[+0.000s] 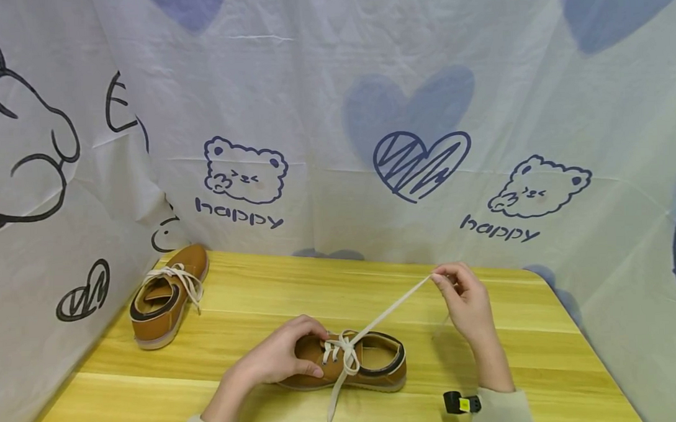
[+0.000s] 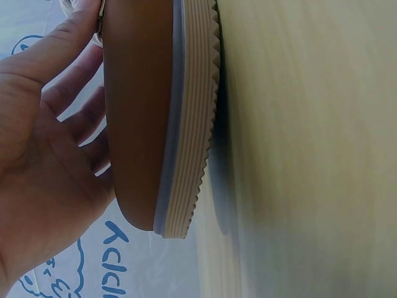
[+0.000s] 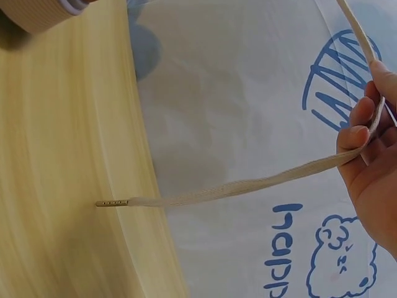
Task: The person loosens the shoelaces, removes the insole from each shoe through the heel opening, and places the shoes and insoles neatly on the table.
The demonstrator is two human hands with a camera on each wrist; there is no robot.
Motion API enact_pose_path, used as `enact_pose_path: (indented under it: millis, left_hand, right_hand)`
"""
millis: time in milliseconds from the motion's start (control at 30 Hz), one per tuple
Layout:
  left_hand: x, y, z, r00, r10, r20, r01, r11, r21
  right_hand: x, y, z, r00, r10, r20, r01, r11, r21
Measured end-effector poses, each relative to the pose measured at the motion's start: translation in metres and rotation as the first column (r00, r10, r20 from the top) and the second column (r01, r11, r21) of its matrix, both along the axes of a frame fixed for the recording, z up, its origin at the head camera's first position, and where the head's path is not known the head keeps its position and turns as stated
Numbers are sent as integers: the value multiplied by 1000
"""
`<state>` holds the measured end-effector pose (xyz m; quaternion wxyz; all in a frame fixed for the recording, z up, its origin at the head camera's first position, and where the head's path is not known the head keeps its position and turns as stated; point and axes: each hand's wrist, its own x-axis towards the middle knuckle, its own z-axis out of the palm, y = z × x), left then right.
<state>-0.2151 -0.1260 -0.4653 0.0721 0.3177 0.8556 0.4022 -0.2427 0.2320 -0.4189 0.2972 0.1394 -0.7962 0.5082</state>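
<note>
A brown lace-up shoe (image 1: pixel 372 380) stands on the table with its toe to the left and its heel to the right. My left hand (image 1: pixel 281 356) grips it round the toe, thumb on the near side and fingers over the far side. In the left wrist view its ridged pale sole (image 2: pixel 192 118) shows side-on. My right hand (image 1: pixel 466 299), raised right of the shoe, pinches a cream shoelace (image 1: pixel 394 305) drawn taut from the knot (image 1: pixel 348 348). The lace's free end hangs below that hand, its metal tip (image 3: pixel 111 203) showing. Another lace end (image 1: pixel 335 400) trails over the near side.
A matching brown shoe (image 1: pixel 154 329) with a tied lace rests at the table's back left. Behind the wooden table (image 1: pixel 251 282) hangs a white printed curtain (image 1: pixel 323 112), which also covers the left side. A small black device (image 1: pixel 461 403) sits by the right sleeve.
</note>
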Motion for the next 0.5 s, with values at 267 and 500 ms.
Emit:
enact_pose_path:
  millis: [267,500]
  left_hand:
    - [0,0,-1,1000,-1,11,1,1000,3]
    - [-1,-1,-1,1000,-1,17,1,1000,6]
  right_hand:
    - [0,7,-1,1000,5,-18,-6,999,-51]
    - [0,10,0,1000,-25,3,25,998,-55]
